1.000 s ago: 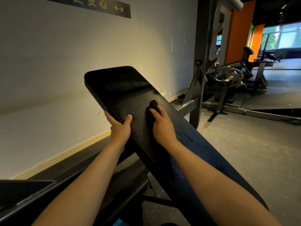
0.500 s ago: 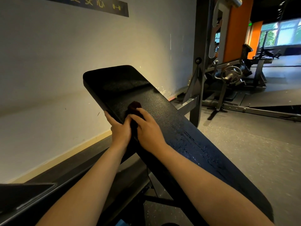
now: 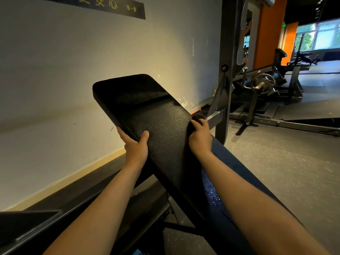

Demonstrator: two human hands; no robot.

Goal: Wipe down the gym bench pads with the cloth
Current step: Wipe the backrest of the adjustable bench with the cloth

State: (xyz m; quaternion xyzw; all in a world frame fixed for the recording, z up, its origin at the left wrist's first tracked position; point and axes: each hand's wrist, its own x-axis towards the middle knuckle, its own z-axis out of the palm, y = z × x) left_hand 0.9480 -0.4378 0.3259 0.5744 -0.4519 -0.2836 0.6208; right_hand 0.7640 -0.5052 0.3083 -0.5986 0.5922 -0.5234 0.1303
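A long black bench pad [image 3: 147,111] slopes up and away from me towards the wall. My left hand [image 3: 135,144] grips the pad's left edge, thumb on top and fingers under the side. My right hand [image 3: 200,135] presses a small dark cloth [image 3: 197,117] against the pad's right edge; only a bit of the cloth shows past my fingertips. The lower stretch of the pad near my right forearm glistens with wet streaks.
A pale wall runs close along the left. A dark steel rack upright [image 3: 227,70] stands just beyond the pad's right side. More gym machines and a weight plate [image 3: 263,83] sit at the back right on grey rubber floor [image 3: 285,162]. Another dark pad corner [image 3: 22,223] shows bottom left.
My right hand has swept the cloth from beside my left hand across the pad to its right edge. My left hand has kept its grip on the left edge.
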